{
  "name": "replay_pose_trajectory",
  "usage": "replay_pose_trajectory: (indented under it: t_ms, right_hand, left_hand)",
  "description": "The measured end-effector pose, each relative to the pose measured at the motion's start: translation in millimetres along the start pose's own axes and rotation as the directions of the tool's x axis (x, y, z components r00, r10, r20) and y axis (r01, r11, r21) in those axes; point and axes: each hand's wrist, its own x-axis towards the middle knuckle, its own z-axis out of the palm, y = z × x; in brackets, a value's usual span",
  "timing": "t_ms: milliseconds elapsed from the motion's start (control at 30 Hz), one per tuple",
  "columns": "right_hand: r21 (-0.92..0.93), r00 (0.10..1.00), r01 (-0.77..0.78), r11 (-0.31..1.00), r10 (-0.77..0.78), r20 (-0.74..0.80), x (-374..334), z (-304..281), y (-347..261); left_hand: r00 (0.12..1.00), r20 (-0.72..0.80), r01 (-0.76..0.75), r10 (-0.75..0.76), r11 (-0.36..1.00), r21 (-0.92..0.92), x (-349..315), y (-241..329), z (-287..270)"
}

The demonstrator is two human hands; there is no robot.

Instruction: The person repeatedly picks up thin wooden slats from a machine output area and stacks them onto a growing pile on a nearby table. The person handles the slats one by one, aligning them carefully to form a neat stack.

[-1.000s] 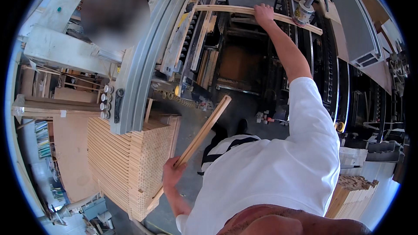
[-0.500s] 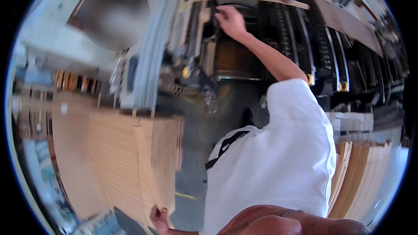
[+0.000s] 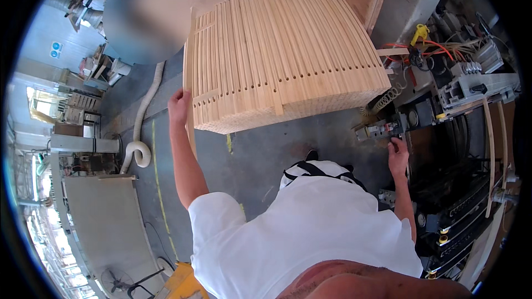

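In the head view, the left hand [image 3: 178,105] reaches out at about ten o'clock from the picture's centre and is closed around a thin wooden slat [image 3: 189,112] standing on edge against the left face of the stack [image 3: 288,50]. The fingers wrap the slat's edge, and the slat runs from the hand down toward six o'clock and up toward twelve along the stack's side. The stack itself, pale slotted slats laid flat in rows, fills the upper middle, at one o'clock from that hand and touching the held slat. The right hand [image 3: 398,156] lies at three o'clock from centre, well apart from the stack, its fingertips on a small metal fitting [image 3: 379,130] at the machine's [image 3: 465,133] edge; whether it grips or merely touches cannot be told. Coloured cables [image 3: 438,50] sit at one o'clock from that hand. A white hose [image 3: 141,133] curls on the grey floor [image 3: 266,149] at nine o'clock from the left hand, beside a yellow line [image 3: 158,177].
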Motion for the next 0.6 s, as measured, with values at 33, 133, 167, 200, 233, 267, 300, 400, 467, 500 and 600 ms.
replay_pose_trajectory:
  t_ms: [33, 133, 167, 200, 233, 267, 300, 400, 467, 500, 600]
  right_hand:
    - [-0.034, 0.999, -0.022, 0.999, 0.023, 0.026, -3, 2, 1]
    - [-0.144, 0.997, -0.037, 0.989, 0.045, 0.056, -7, 3, 5]
    - [-0.177, 0.997, -0.035, 0.984, 0.046, 0.059, -9, 5, 7]
    - [-0.189, 0.996, -0.047, 0.981, 0.061, 0.071, -9, 7, 7]
    - [-0.217, 0.993, -0.074, 0.973, 0.091, 0.071, -16, 5, 9]
    - [-0.242, 0.99, -0.1, 0.965, 0.12, 0.07, -24, 2, 11]
    - [-0.253, 0.987, -0.137, 0.958, 0.155, 0.05, -35, -2, 20]
    - [-0.266, 0.96, -0.278, 0.923, 0.279, -0.034, -83, -15, 40]
    - [-0.228, 0.949, -0.312, 0.922, 0.315, -0.024, -96, -19, 35]
    - [-0.252, 0.94, -0.336, 0.908, 0.34, -0.028, -108, -23, 34]
    - [-0.342, 0.933, -0.349, 0.872, 0.358, -0.039, -141, -32, 34]
  left_hand:
    - [0.999, -0.039, 0.005, -0.003, 0.999, 0.04, 19, -7, 4]
    - [0.989, -0.15, 0.027, -0.01, 0.993, 0.112, 71, -28, 28]
    - [0.982, -0.188, 0.033, -0.008, 0.991, 0.13, 89, -34, 37]
    - [0.978, -0.208, 0.02, 0.024, 0.978, 0.207, 108, -49, 34]
    - [0.978, -0.205, 0.015, 0.043, 0.961, 0.275, 124, -51, 44]
    - [0.978, -0.201, 0.01, 0.063, 0.94, 0.342, 138, -52, 55]
    - [0.978, -0.189, 0.002, 0.082, 0.914, 0.405, 150, -53, 71]
    - [0.994, -0.109, 0.036, 0.012, 0.904, 0.425, 174, -31, 136]
    - [0.985, -0.172, 0.11, -0.032, 0.875, 0.471, 211, -56, 114]
    - [0.984, -0.168, 0.128, -0.05, 0.861, 0.492, 223, -54, 125]
    - [0.992, -0.111, 0.105, -0.061, 0.888, 0.448, 242, -52, 144]
